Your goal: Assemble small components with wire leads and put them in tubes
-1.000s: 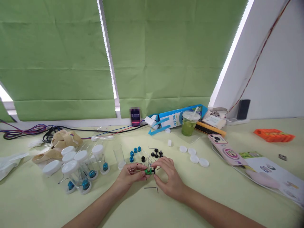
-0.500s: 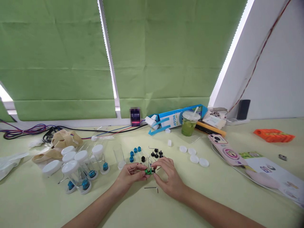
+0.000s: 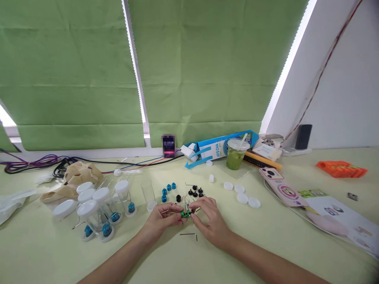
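My left hand [image 3: 160, 219] pinches a small green metal part [image 3: 184, 214] between thumb and fingers, low over the table. From the other side, my right hand [image 3: 211, 221] closes its thumb and index finger on the dark end of the same part. Its exact kind is too small to make out, and fingertips cover some of it. Thin bent metal wires stick up beside it. An L-shaped hex key [image 3: 188, 234] lies just in front of my hands. Beyond them are several blue knobs [image 3: 169, 187] and several black screw-like pieces [image 3: 195, 193], with a single black piece [image 3: 178, 198] between.
Clear tubes with white caps [image 3: 88, 208] stand at left, blue knobs inside. An open clear tube [image 3: 148, 197] is nearer. White caps [image 3: 242, 198] lie to the right, a green drink cup [image 3: 235, 156] behind. Farther right are a phone [image 3: 283, 187] and an orange packet [image 3: 340, 169].
My right thumb has shifted slightly up and in against the dark end of the green part. My left hand and the things on the table look the same.
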The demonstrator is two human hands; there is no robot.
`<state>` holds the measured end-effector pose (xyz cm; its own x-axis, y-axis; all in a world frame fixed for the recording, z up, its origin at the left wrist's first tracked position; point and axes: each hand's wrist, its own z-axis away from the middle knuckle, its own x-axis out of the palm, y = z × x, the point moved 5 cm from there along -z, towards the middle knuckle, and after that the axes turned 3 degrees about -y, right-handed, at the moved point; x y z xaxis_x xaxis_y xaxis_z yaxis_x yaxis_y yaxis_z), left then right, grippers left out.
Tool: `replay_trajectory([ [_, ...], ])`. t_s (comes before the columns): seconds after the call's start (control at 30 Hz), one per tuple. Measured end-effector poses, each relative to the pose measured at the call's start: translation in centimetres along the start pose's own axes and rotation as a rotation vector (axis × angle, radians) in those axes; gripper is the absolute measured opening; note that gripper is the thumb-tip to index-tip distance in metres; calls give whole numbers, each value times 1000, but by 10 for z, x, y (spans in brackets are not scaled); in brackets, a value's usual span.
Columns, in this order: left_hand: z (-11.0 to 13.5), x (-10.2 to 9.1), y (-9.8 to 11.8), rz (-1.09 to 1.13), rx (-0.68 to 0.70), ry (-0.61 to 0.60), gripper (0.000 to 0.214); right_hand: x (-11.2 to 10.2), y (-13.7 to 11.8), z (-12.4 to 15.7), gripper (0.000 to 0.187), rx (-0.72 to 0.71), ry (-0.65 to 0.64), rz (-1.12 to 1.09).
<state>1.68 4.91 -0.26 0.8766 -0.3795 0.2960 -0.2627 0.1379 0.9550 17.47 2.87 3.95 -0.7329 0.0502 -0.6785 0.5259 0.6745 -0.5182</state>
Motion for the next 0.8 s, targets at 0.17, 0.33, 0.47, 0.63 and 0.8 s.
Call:
replay_trajectory([
  [0.17, -1, -1, -1, -12, -3, 0, 20, 1, 1, 0, 21, 35, -22, 11],
  [0.33, -1, -2, -2, -3, -2, 5, 20, 2, 0, 1, 34, 11, -3, 14],
  [0.47, -2, -2, -2, -2, 9, 0, 20, 2, 0, 1, 37, -23, -8, 11],
  [0.63, -3, -4, -5, 0, 2, 12, 20, 3, 1, 0, 33, -44, -21, 5],
  [0.8, -3, -3, -3, -5, 7, 2, 20, 3, 0, -1, 30, -52, -16, -6],
])
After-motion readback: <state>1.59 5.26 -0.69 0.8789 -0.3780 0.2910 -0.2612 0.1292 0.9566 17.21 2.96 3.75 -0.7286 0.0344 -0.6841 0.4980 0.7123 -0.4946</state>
